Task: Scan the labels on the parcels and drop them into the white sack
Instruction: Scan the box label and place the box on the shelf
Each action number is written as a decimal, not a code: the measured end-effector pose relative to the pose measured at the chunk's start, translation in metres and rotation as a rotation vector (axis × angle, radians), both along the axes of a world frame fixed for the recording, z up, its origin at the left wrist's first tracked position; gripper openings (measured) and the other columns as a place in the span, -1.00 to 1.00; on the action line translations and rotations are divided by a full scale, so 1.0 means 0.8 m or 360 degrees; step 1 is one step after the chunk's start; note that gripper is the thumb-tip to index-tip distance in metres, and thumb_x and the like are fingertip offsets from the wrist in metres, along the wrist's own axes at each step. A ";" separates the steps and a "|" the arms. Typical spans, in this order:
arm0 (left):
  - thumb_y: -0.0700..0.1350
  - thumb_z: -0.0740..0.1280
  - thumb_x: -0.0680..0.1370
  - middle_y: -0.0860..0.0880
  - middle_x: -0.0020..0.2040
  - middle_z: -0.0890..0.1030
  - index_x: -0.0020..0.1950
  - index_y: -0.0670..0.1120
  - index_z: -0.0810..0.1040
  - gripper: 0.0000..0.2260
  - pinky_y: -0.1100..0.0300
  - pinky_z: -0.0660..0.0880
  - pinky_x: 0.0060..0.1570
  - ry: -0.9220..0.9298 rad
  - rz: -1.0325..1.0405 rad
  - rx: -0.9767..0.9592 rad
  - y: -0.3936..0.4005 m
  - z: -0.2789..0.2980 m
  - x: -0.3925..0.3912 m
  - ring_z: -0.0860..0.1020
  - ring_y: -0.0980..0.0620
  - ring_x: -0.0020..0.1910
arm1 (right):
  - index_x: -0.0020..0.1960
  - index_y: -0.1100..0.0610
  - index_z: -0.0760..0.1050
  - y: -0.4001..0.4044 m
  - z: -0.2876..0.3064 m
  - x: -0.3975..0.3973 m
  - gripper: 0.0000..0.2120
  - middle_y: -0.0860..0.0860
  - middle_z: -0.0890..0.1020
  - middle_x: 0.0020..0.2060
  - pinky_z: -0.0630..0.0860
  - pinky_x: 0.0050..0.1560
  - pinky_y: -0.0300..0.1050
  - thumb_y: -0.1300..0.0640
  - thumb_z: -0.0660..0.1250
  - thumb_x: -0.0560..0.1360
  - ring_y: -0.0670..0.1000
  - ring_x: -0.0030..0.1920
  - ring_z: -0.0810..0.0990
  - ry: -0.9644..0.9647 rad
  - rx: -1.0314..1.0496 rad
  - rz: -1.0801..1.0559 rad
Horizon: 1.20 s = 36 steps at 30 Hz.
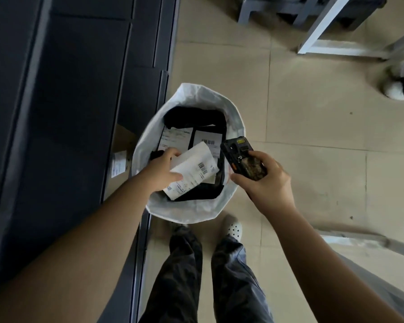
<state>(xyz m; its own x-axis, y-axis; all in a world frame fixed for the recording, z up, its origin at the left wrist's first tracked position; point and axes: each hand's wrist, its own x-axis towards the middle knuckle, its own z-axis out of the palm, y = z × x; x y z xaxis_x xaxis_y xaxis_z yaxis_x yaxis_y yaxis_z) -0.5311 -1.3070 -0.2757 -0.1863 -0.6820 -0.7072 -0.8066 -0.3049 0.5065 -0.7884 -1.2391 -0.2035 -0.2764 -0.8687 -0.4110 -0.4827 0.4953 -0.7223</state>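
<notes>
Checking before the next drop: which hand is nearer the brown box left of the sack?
Left. The left hand holds a parcel over the sack, near the box; the right hand is at the sack's far side.

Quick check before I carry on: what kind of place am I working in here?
Probably a parcel sorting or dispatch room. A white sack on a tiled floor holds labelled black parcels, the right hand grips a handheld scanner, and the left hand holds a white barcoded parcel.
</notes>
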 end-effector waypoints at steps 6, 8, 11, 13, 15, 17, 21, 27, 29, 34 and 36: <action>-0.08 0.40 0.54 -0.02 0.38 0.42 0.42 0.14 0.42 -0.54 -0.01 0.43 0.23 -0.0343 -0.0739 0.0049 -0.010 -0.036 -0.007 0.43 -0.09 0.28 | 0.28 -0.12 0.51 0.005 -0.021 0.000 -0.43 -0.20 0.56 0.07 0.49 0.08 -0.24 -0.03 0.59 0.30 -0.14 0.07 0.56 0.0006 0.0006 0.0049; 0.02 0.31 0.59 0.01 0.44 0.34 0.46 0.13 0.39 -0.58 -0.04 0.26 0.35 -0.0467 -0.0929 -0.0139 -0.006 -0.043 -0.014 0.29 -0.09 0.39 | 0.28 -0.12 0.51 0.007 -0.026 0.001 -0.42 -0.20 0.57 0.07 0.49 0.08 -0.23 -0.02 0.59 0.30 -0.14 0.08 0.56 0.0012 0.0001 0.0043; 0.12 0.17 0.64 -0.01 0.46 0.31 0.51 0.10 0.33 -0.57 -0.06 0.20 0.38 -0.0516 -0.0997 -0.0309 0.006 -0.056 -0.016 0.25 -0.07 0.40 | 0.29 -0.12 0.51 0.011 -0.031 0.002 -0.42 -0.22 0.55 0.05 0.48 0.08 -0.25 -0.01 0.59 0.31 -0.14 0.07 0.55 0.0022 0.0008 0.0029; 0.12 0.09 0.66 -0.04 0.48 0.31 0.54 0.08 0.27 -0.56 -0.08 0.18 0.39 -0.0548 -0.1000 -0.0271 0.016 -0.064 -0.011 0.26 -0.08 0.42 | 0.29 -0.11 0.51 0.013 -0.033 0.005 -0.42 -0.22 0.55 0.06 0.49 0.10 -0.22 -0.01 0.60 0.31 -0.13 0.08 0.55 0.0033 0.0010 0.0033; 0.11 0.05 0.67 -0.05 0.52 0.28 0.57 0.06 0.20 -0.54 -0.13 0.10 0.44 -0.0602 -0.1015 -0.0220 0.022 -0.070 -0.006 0.24 -0.09 0.47 | 0.29 -0.10 0.52 0.015 -0.033 0.008 -0.41 -0.20 0.56 0.08 0.51 0.12 -0.19 -0.01 0.60 0.30 -0.14 0.09 0.56 0.0029 0.0009 0.0025; 0.10 0.04 0.67 -0.04 0.52 0.29 0.57 0.06 0.20 -0.55 -0.19 0.00 0.49 -0.0614 -0.0986 -0.0271 0.028 -0.070 -0.003 0.24 -0.08 0.49 | 0.30 -0.09 0.52 0.017 -0.033 0.012 -0.40 -0.19 0.57 0.08 0.50 0.10 -0.23 -0.02 0.60 0.30 -0.14 0.08 0.55 0.0030 0.0012 0.0031; 0.06 0.17 0.65 -0.01 0.45 0.39 0.49 -0.01 0.36 -0.59 -0.17 0.01 0.50 -0.0440 -0.0614 -0.0454 0.037 -0.056 0.007 0.28 -0.03 0.47 | 0.31 -0.08 0.52 0.019 -0.022 0.020 -0.40 -0.23 0.53 0.04 0.45 0.04 -0.30 -0.01 0.60 0.31 -0.14 0.07 0.54 0.0070 0.0000 0.0052; 0.04 0.28 0.61 -0.03 0.42 0.44 0.45 -0.07 0.41 -0.57 0.04 0.30 0.40 -0.0077 -0.0257 -0.0565 0.053 0.007 0.019 0.38 -0.01 0.41 | 0.30 -0.10 0.51 0.016 0.014 0.033 -0.40 -0.30 0.48 -0.01 0.49 0.08 -0.19 0.00 0.60 0.30 -0.11 0.08 0.53 0.0096 -0.0020 0.0105; 0.01 0.29 0.61 -0.01 0.42 0.44 0.44 -0.05 0.41 -0.59 0.10 0.32 0.38 0.0001 -0.0096 -0.0623 0.060 0.042 0.022 0.39 0.01 0.40 | 0.30 -0.10 0.51 0.013 0.036 0.038 -0.40 -0.24 0.50 0.01 0.48 0.08 -0.19 0.00 0.60 0.29 -0.11 0.07 0.52 0.0114 -0.0058 0.0151; -0.01 0.32 0.60 0.05 0.37 0.45 0.41 -0.01 0.45 -0.63 0.22 0.31 0.33 0.0118 0.0218 -0.0838 0.084 0.144 0.029 0.40 0.09 0.36 | 0.29 -0.12 0.52 0.003 0.112 0.050 -0.40 -0.19 0.53 0.04 0.51 0.09 -0.15 -0.03 0.60 0.28 -0.10 0.07 0.54 0.0106 -0.0202 0.0295; -0.02 0.34 0.58 0.06 0.34 0.47 0.38 -0.02 0.48 -0.64 0.20 0.35 0.33 0.0133 0.0337 -0.0978 0.098 0.189 0.033 0.42 0.12 0.32 | 0.27 -0.14 0.52 -0.002 0.148 0.055 -0.41 -0.19 0.54 0.05 0.52 0.09 -0.14 -0.04 0.61 0.28 -0.10 0.07 0.54 0.0074 -0.0273 0.0376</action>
<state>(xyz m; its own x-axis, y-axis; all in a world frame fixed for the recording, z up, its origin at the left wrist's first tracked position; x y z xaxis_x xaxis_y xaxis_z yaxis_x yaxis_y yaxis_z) -0.5049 -1.2287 -0.1245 -0.0411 -0.9853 -0.1661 -0.7113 -0.0879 0.6974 -0.7445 -1.2404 -0.0854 -0.0736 -0.9670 -0.2441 -0.6048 0.2379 -0.7600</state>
